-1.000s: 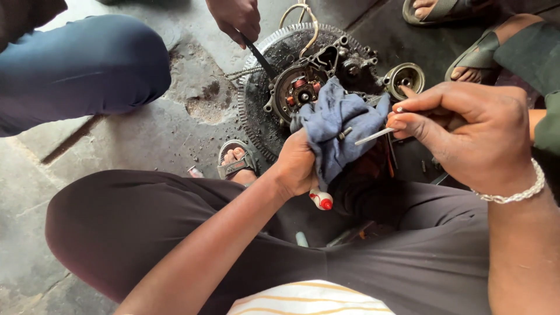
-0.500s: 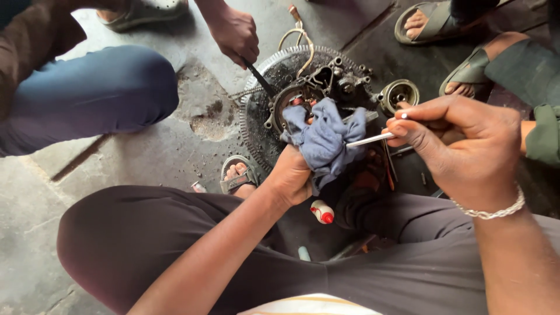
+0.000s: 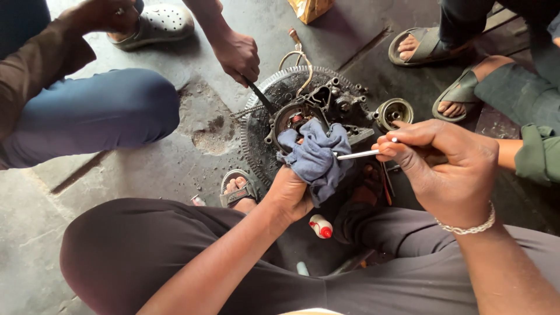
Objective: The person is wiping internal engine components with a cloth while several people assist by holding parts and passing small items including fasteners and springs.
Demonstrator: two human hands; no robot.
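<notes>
two hands at work, left hand [image 3: 290, 192] clutching blue rag [image 3: 315, 157], right hand [image 3: 446, 166] pinching thin metal rod [image 3: 357, 154]

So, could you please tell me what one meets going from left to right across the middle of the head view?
Blue-trousered knee → co-worker's hand holding a dark tool → blue rag gripped by the left hand → thin metal rod → right hand → green sleeve.

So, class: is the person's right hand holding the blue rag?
No: the right hand grips a thin metal tool, while the left hand holds the blue rag against the engine part.
</notes>
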